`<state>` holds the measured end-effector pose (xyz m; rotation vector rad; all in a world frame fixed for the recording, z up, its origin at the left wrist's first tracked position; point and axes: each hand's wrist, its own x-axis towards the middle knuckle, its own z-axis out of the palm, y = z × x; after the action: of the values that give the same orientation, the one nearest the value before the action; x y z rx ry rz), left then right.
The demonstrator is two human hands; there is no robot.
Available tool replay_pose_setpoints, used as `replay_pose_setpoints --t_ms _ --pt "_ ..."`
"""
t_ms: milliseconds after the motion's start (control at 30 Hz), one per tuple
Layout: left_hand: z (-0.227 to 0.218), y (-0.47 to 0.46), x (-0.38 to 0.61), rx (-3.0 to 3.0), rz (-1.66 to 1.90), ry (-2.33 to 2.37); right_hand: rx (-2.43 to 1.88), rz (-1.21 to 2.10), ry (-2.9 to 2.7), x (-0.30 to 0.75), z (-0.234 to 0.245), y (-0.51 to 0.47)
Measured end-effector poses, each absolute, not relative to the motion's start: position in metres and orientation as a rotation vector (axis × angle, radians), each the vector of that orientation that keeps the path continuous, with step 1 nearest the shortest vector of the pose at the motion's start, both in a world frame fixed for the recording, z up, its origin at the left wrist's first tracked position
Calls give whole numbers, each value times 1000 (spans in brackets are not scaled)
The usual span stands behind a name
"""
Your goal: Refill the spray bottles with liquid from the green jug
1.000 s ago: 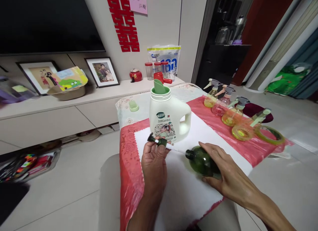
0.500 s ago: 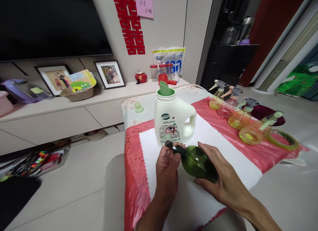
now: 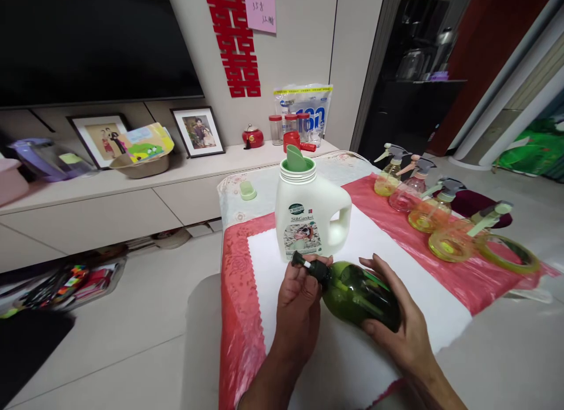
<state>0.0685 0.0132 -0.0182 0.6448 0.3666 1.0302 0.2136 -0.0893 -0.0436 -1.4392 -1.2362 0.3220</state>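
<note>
A dark green see-through pump bottle (image 3: pixel 359 295) lies tilted sideways between my hands, above the white sheet. My left hand (image 3: pixel 302 301) is closed around its black pump head (image 3: pixel 315 269), at the neck. Around the bottle's base end curls my right hand (image 3: pixel 399 316), thumb below and fingers above. Just behind the bottle stands a white detergent jug (image 3: pixel 302 213) with a side handle; its cap is off and a green pouring spout (image 3: pixel 296 158) shows in the mouth. A pale green cap (image 3: pixel 247 191) rests on the table's far left.
Several spray bottles (image 3: pixel 429 213) stand on the red cover (image 3: pixel 370 192) at the right, with a roll of tape (image 3: pixel 509 253) beside them. Red-lidded jars (image 3: pixel 276 130) and a plastic bag (image 3: pixel 324 98) are on the cabinet behind. Under the hands lies a white sheet (image 3: pixel 423 295).
My right hand has shifted slightly right and turned on the green bottle, showing more of its side. My left hand stays on the pump head. The view has moved slightly.
</note>
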Motion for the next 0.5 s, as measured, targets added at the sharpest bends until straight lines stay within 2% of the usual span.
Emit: replay_pose_setpoints --t_ms 100,200,500 --pt "-18 13 69 631 1025 373 -1370 599 -1020 213 -47 -89" --pt "-15 12 69 597 1019 385 -1343 723 -897 212 -47 -86" --pt "-22 16 70 547 1072 571 -1365 632 -913 201 -53 -89"
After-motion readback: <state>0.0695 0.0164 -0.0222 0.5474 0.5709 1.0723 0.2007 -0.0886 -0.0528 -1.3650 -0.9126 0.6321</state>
